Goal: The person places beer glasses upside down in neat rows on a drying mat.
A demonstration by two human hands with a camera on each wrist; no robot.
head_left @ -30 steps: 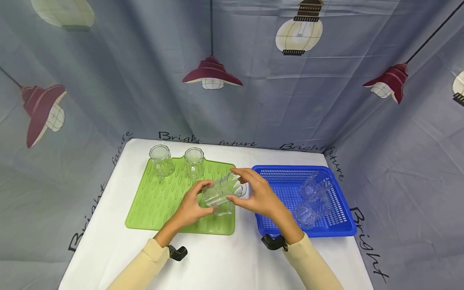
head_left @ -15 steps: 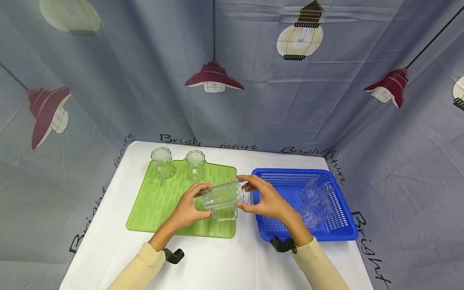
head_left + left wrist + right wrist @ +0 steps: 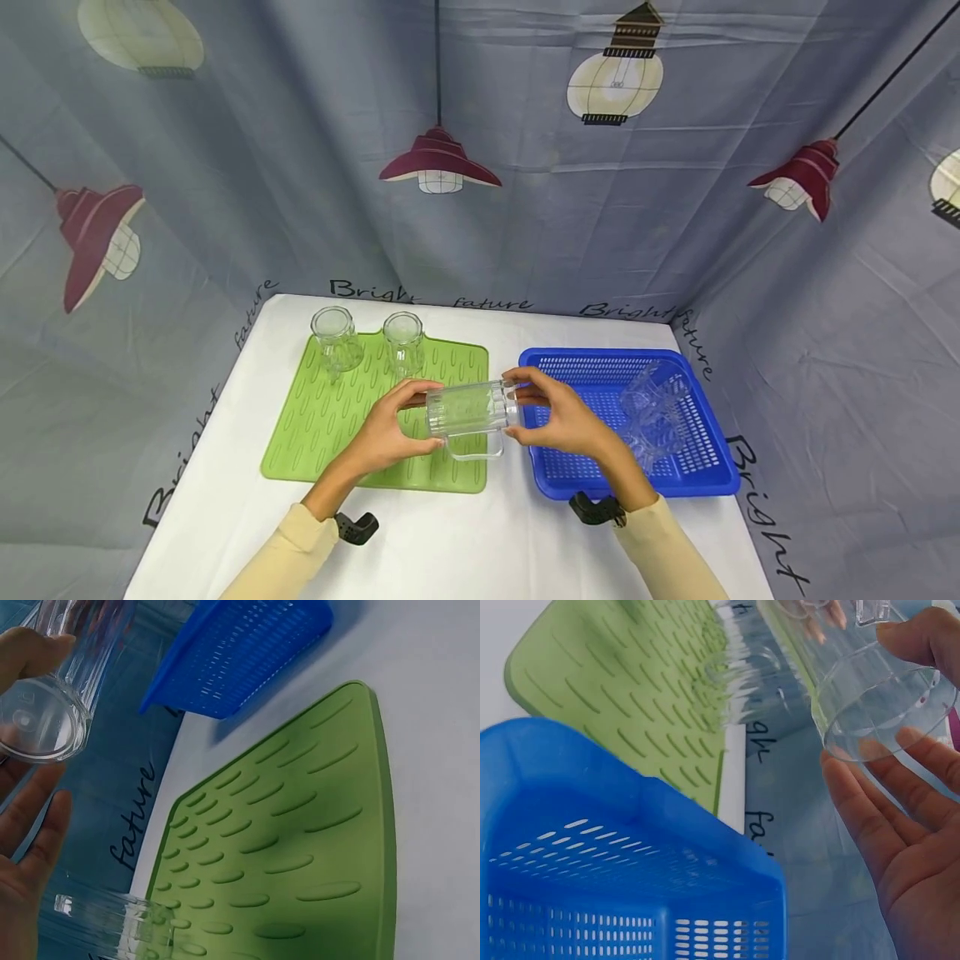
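Observation:
A clear glass mug (image 3: 467, 408) lies on its side in the air, level with the front right of the green mat (image 3: 315, 433). Its base end is gripped by my left hand (image 3: 384, 429), thumb and fingers on opposite sides. At the open rim, my right hand (image 3: 564, 418) holds the other end, thumb on the near side. The handle (image 3: 476, 456) points toward me. In the left wrist view the round base (image 3: 37, 720) shows by the thumb; in the right wrist view the rim (image 3: 892, 712) sits between thumb and fingers.
Two glass mugs, the left one (image 3: 339, 340) and the right one (image 3: 405, 343), stand upside down on the mat's back part. Right of the mat is a blue plastic basket (image 3: 633, 492) with glass mugs (image 3: 651, 417) inside. A grey printed curtain (image 3: 525, 233) surrounds the white table (image 3: 450, 542).
The mug has turned from slanting up at the right to nearly level, and its handle has swung into view on my side. Both hands still hold it, the right slightly lower and farther right.

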